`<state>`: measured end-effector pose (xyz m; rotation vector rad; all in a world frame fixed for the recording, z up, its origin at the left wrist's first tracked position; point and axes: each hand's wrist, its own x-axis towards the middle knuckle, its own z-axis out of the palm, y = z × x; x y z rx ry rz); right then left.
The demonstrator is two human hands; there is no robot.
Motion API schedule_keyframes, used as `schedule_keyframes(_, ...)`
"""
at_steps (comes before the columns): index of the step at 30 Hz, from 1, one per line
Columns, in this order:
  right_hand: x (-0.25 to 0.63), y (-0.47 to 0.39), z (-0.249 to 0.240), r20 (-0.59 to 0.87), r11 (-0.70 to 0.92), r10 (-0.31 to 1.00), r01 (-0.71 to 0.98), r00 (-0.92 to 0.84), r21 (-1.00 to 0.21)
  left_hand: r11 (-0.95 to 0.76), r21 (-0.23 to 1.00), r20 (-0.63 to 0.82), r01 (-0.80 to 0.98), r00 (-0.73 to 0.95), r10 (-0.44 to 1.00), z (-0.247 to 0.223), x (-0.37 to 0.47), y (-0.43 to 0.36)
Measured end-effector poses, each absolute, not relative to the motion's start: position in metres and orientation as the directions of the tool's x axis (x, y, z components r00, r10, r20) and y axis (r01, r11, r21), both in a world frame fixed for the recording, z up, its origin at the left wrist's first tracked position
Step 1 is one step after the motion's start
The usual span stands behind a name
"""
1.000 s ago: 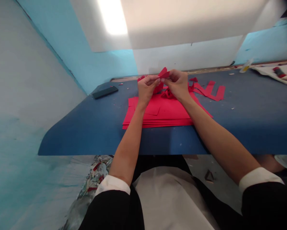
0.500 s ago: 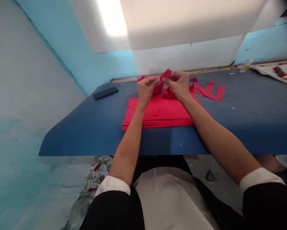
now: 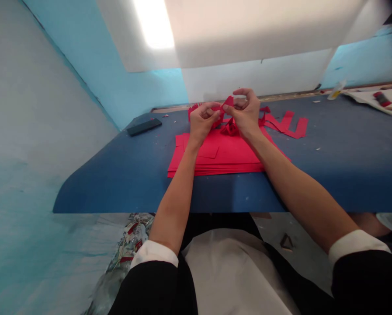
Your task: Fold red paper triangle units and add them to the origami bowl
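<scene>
Between both hands a small folded red paper piece [image 3: 228, 102] is held above the table. My left hand [image 3: 202, 120] pinches its lower left side between thumb and fingers. On its right side, my right hand [image 3: 247, 113] grips it with the thumb, the index finger raised and bent away. Under the hands lies a stack of red paper sheets [image 3: 235, 153], with a loose cut piece [image 3: 208, 151] on top. A folded red piece [image 3: 230, 127] rests at the back of the stack. Spiky red folded paper [image 3: 193, 109] stands behind my left hand, partly hidden by it.
A dark phone-like object [image 3: 144, 127] lies to the left on the blue table [image 3: 117, 170]. Red paper strips [image 3: 289, 124] are right of the stack. Farther right are a small clear bottle [image 3: 336, 90] and a red-and-black item [image 3: 382, 99] on pale material.
My right index finger has lifted off the folded piece and now points up and left. The fingers of my left hand have shifted slightly right. The sheets have stayed in place.
</scene>
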<state>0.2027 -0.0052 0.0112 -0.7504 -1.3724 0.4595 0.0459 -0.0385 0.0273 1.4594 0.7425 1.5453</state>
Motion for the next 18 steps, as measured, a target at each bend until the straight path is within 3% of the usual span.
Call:
schedule_keyframes(4,0.2035,-0.004,0.0094,0.706,0.696,0.693,0.121,0.147,-0.708,-0.468,0.865,0.49,-0.18,0.101,0.866,0.026,0.0465,-0.0369)
schedule_keyframes(18,0.1994,-0.0108,0.0121,0.679,0.665,0.729,0.146,0.088,-0.733,-0.485,0.855,0.489,-0.184,-0.028,0.872,0.0218,0.046,-0.0286)
